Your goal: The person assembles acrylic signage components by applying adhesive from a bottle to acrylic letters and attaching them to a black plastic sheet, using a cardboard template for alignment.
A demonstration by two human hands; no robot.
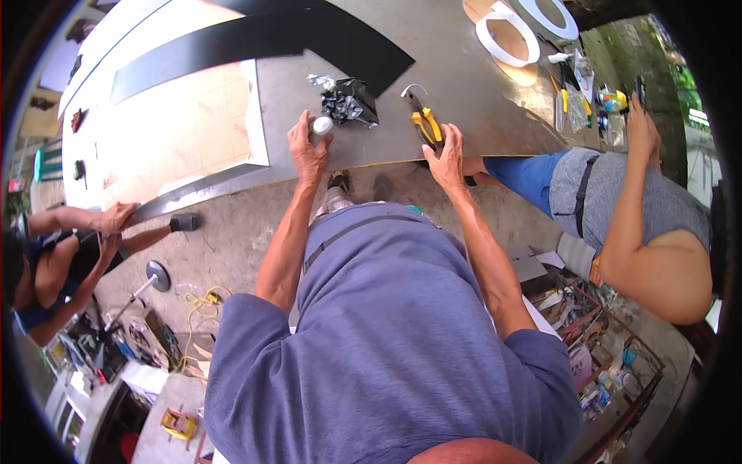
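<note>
Open strip of grey tabletop (394, 141) between crumpled black plastic (352, 103) and yellow-handled pliers (427, 127): passable by hand. Near entrance flanked by left hand (308, 151), around small white round object (322, 125), and right hand (446, 161), at pliers. Black sheet (340, 39) flat beyond plastic. Rightward, wide bare stretch, then white ring (482, 32), loose tools (565, 100).

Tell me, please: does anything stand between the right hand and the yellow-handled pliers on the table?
Nothing visible stands between the right hand and the pliers; its fingers are right at the handle ends. The crumpled black material lies aside, to the left.
</note>
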